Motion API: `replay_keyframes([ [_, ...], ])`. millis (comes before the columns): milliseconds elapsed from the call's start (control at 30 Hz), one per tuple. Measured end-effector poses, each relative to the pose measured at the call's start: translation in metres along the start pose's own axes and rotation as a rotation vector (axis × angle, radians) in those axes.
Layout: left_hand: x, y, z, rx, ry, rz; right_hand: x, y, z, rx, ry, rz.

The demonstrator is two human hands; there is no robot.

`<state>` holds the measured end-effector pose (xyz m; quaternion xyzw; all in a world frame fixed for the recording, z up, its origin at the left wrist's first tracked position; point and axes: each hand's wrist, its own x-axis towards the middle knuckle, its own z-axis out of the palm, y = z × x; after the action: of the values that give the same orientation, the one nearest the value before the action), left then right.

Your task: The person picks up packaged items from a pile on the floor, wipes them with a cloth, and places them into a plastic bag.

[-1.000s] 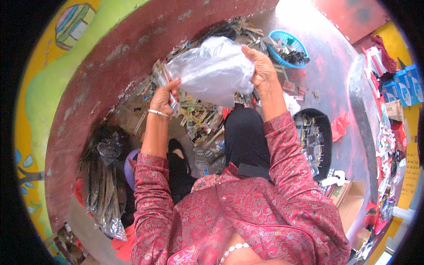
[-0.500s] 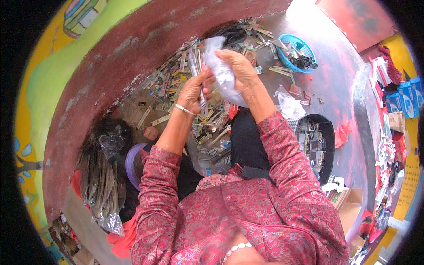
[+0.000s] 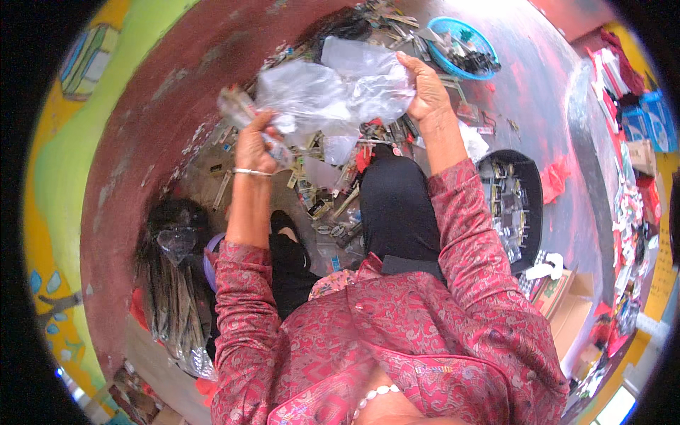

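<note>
A clear plastic bag [image 3: 312,92], wrinkled and spread wide, stretches between my two hands above the littered floor. Its right edge is pinched in my right hand [image 3: 431,95]. My left hand [image 3: 255,145] is closed around a slim strip-like package [image 3: 237,105], blurred by motion, whose ends stick out past the fingers. The bag's left side comes up against that hand; whether the fingers also hold it I cannot make out. Below the bag, loose narrow packets and small pieces [image 3: 319,198] lie heaped on the floor around my feet.
A blue basket [image 3: 453,28] with dark pieces stands at the far right. Nearer on the right are a black tub [image 3: 535,212] of small items and an open cardboard box [image 3: 570,312]. Long plastic-wrapped bundles [image 3: 173,304] lie at left, beside the curved red wall [image 3: 127,163].
The bunched bag has been spread out wide. My hands have moved apart, the left one leftward and down with the slim package, the right one to the right.
</note>
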<state>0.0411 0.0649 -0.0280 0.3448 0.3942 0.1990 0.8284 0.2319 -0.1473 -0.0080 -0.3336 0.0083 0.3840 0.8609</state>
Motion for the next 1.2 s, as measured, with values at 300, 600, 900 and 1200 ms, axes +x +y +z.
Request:
replay_keyframes([
  [300, 0.008, 0.004, -0.008, -0.069, -0.018, -0.073, -0.018, -0.092, -0.161, -0.309, 0.212, -0.092],
  [600, 0.002, 0.004, -0.007, -0.091, 0.108, -0.129, -0.029, -0.151, -0.194, -1.18, 0.711, -0.814],
  [900, 0.002, -0.011, 0.005, 0.035, 0.177, -0.156, -0.003, -0.021, -0.326, -2.284, 0.972, -0.459],
  [1200, 0.001, -0.012, -0.005, 0.053, 0.208, -0.208, 0.018, -0.039, -0.381, -2.561, 0.938, -0.093],
])
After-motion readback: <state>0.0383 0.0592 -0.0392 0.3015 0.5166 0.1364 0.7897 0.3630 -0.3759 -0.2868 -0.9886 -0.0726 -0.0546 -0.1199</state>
